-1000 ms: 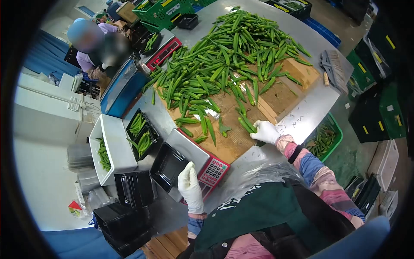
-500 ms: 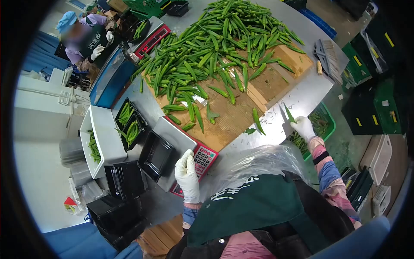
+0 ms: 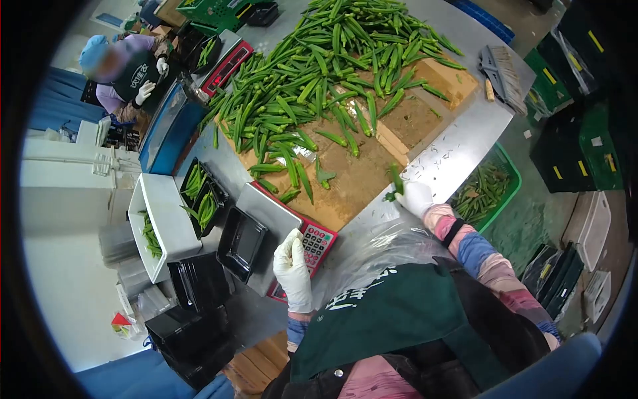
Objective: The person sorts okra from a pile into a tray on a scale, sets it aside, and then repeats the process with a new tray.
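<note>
In a white glove, my right hand (image 3: 417,198) reaches over the near edge of the cardboard (image 3: 355,189), its fingertips closed on the lower end of a green okra pod (image 3: 397,176). A bit of leaf (image 3: 389,197) shows beside the fingers. My left hand (image 3: 293,274), also gloved, rests beside the keypad of a red scale (image 3: 316,245), its fingers pinched together with nothing visible in them. A black tray (image 3: 242,243) sits at the scale's left side. A large pile of okra (image 3: 319,80) covers the far part of the cardboard.
A green basket (image 3: 514,183) with okra stands below the table's right edge. A brush (image 3: 503,76) lies on the table at right. At left are a white bin (image 3: 154,258), a black tray of okra (image 3: 216,229) and stacked black trays (image 3: 189,339). A co-worker (image 3: 133,76) stands far left.
My right hand has moved left, from the table's right edge to the pod on the cardboard. The pod it held before is gone from its fingers. My left hand has hardly moved.
</note>
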`<state>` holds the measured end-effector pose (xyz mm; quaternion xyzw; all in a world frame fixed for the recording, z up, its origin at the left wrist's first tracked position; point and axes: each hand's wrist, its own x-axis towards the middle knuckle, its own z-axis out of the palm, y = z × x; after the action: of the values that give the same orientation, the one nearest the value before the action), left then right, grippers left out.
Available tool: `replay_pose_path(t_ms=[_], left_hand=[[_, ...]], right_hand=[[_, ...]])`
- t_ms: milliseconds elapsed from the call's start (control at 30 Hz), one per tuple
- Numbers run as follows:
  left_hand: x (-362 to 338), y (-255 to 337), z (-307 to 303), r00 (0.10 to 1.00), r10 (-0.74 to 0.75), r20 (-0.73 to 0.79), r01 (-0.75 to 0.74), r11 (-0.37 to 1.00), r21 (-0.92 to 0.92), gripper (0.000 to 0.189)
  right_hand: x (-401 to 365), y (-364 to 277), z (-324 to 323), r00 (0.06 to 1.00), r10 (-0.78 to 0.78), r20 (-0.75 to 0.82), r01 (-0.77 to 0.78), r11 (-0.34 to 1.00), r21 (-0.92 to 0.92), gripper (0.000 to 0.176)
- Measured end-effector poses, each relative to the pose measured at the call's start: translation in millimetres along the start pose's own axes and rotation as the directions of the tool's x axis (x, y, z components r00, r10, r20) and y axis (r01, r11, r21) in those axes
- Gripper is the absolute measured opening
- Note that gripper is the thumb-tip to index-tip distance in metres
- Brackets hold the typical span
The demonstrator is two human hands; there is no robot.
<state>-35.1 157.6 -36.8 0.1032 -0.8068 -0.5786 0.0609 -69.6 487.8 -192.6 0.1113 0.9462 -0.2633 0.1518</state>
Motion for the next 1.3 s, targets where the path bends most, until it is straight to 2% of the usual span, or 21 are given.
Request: replay_pose_path(t_ms=[67,133,167,200,267,333,367,467,500,600,667,767,867,1000,1033,1067,1133,1200,1233,1267,1300], left_hand=[[-1,2,-1,1.000,0.000,0.001,0.000,1.000,0.013,0.023],[2,-5,-5,1.000,-0.007,0.000,0.007,1.000,0.001,0.022],[3,-7,-5,1.000,-0.013,-0.010,0.013,1.000,-0.023,0.022],[3,-8,-5,1.000,-0.022,-0.022,0.021,0.999,-0.046,0.022],[6,-9,-2,0.999,-0.040,-0.003,0.040,0.998,-0.042,0.022],[11,-5,2,0.999,-0.038,0.022,0.038,0.999,-0.026,0.022],[13,-2,5,0.999,-0.034,0.031,0.035,0.999,-0.019,0.021],[18,0,15,0.999,-0.015,0.041,0.016,0.999,-0.038,0.020],[18,1,17,0.999,-0.014,0.040,0.016,0.998,-0.053,0.020],[17,7,21,0.999,-0.032,0.044,0.033,0.999,-0.017,0.020],[15,8,20,0.999,-0.028,0.040,0.027,1.000,0.014,0.020],[18,11,16,0.999,-0.024,0.048,0.021,0.998,0.061,0.022],[35,35,16,0.994,-0.095,0.062,0.097,0.995,-0.034,0.023],[86,66,13,0.988,-0.094,0.123,0.085,0.993,0.077,0.026],[103,72,17,0.987,-0.092,0.132,0.079,0.992,0.103,0.029],[122,85,18,0.979,-0.071,0.191,0.021,0.968,0.251,0.034],[165,87,24,0.973,-0.032,0.229,-0.021,0.974,0.225,0.041],[209,91,36,0.971,-0.042,0.237,-0.006,0.980,0.200,0.047],[233,94,44,0.963,-0.009,0.270,-0.061,0.966,0.253,0.049],[253,100,55,0.960,-0.048,0.274,-0.021,0.970,0.243,0.051],[279,89,63,0.954,-0.047,0.297,-0.018,0.977,0.211,0.052]], right_hand=[[-8,30,-17,0.996,0.074,-0.045,-0.069,0.993,0.098,0.039],[-38,55,-70,0.943,0.332,-0.002,-0.332,0.942,0.049,0.041],[-52,71,-96,0.916,0.399,0.037,-0.401,0.915,0.048,0.043],[-60,113,-94,0.880,0.473,-0.046,-0.472,0.881,0.032,0.048],[-74,201,-88,0.808,0.575,-0.130,-0.587,0.805,-0.084,0.053],[-85,232,-105,0.760,0.647,-0.062,-0.648,0.749,-0.136,0.056],[-81,245,-103,0.753,0.650,-0.107,-0.658,0.747,-0.098,0.055],[-55,207,-115,0.761,0.580,-0.293,-0.581,0.809,0.092,0.054],[-42,193,-116,0.788,0.515,-0.338,-0.500,0.855,0.136,0.049],[5,150,-114,0.802,0.446,-0.398,-0.435,0.892,0.123,0.033],[36,135,-115,0.846,0.370,-0.384,-0.317,0.928,0.196,0.029],[83,113,-128,0.911,0.311,-0.269,-0.230,0.928,0.293,0.026],[130,90,-147,0.928,0.213,-0.305,-0.115,0.944,0.308,0.024],[194,57,-188,0.945,0.092,-0.313,0.011,0.949,0.314,0.023],[205,45,-206,0.964,0.085,-0.253,0.010,0.936,0.353,0.024],[226,40,-212,0.962,0.052,-0.268,0.040,0.945,0.325,0.024],[266,29,-224,0.957,-0.022,-0.290,0.102,0.959,0.263,0.024],[305,12,-232,0.946,-0.112,-0.306,0.170,0.970,0.171,0.034],[325,1,-231,0.931,-0.152,-0.333,0.210,0.966,0.148,0.038],[346,-7,-230,0.913,-0.187,-0.363,0.247,0.961,0.127,0.042],[371,-13,-228,0.889,-0.249,-0.385,0.300,0.951,0.077,0.056]])
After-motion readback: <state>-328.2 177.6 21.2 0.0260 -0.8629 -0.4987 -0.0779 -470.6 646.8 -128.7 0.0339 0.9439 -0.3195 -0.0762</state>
